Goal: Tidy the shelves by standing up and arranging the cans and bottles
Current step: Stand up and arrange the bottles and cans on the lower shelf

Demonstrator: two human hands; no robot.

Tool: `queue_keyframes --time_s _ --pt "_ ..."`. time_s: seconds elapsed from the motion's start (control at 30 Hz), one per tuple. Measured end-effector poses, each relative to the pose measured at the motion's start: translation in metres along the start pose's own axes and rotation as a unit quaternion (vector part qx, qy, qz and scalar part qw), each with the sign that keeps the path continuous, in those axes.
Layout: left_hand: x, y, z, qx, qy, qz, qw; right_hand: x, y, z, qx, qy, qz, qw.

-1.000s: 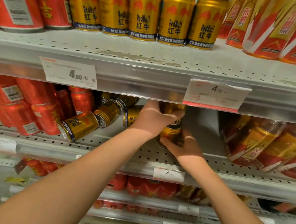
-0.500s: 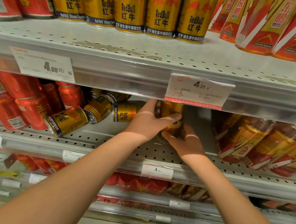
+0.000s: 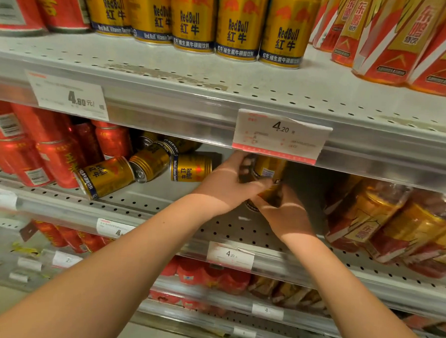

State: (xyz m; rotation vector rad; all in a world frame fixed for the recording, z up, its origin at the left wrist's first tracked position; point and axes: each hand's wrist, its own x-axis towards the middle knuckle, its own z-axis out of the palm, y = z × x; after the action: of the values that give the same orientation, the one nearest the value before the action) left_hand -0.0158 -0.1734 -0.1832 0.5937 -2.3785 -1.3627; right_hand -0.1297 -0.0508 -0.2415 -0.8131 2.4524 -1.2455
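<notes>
On the middle shelf (image 3: 147, 206) both hands hold one upright gold Red Bull can (image 3: 267, 172). My left hand (image 3: 226, 184) grips it from the left, fingers curled round its upper part. My right hand (image 3: 284, 216) holds its lower part from the right. Its top is hidden under the shelf above. To the left, three gold cans lie on their sides: one (image 3: 105, 175) near the front, one (image 3: 151, 162) behind it, one (image 3: 191, 167) beside my left hand. More gold cans lie tipped further back.
Red cans (image 3: 50, 149) crowd the shelf's left end, leaning. Orange-labelled bottles (image 3: 384, 218) lean at the right. The shelf above carries a row of upright gold cans (image 3: 237, 27), red cans and bottles. Price tags (image 3: 280, 135) hang off its front rail. Lower shelves hold more red cans.
Both hands have carried the can a little deeper and up under the shelf above, and it stands straighter. The camera view shifted slightly.
</notes>
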Motion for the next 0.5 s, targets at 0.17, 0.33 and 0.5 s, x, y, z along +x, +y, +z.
queue_keyframes --time_s 0.17,0.33,0.5 --pt "-0.049 -0.029 -0.046 0.041 0.110 0.003 0.993 0.001 -0.002 -0.015 -0.014 -0.024 0.009 1.000" --pt "-0.091 -0.046 -0.109 0.199 0.204 -0.002 0.959 -0.056 -0.011 -0.013 -0.182 0.031 0.030 0.982" --pt "-0.101 -0.070 -0.165 0.392 0.201 -0.038 0.897 -0.094 -0.051 0.026 -0.180 0.075 -0.111 0.975"
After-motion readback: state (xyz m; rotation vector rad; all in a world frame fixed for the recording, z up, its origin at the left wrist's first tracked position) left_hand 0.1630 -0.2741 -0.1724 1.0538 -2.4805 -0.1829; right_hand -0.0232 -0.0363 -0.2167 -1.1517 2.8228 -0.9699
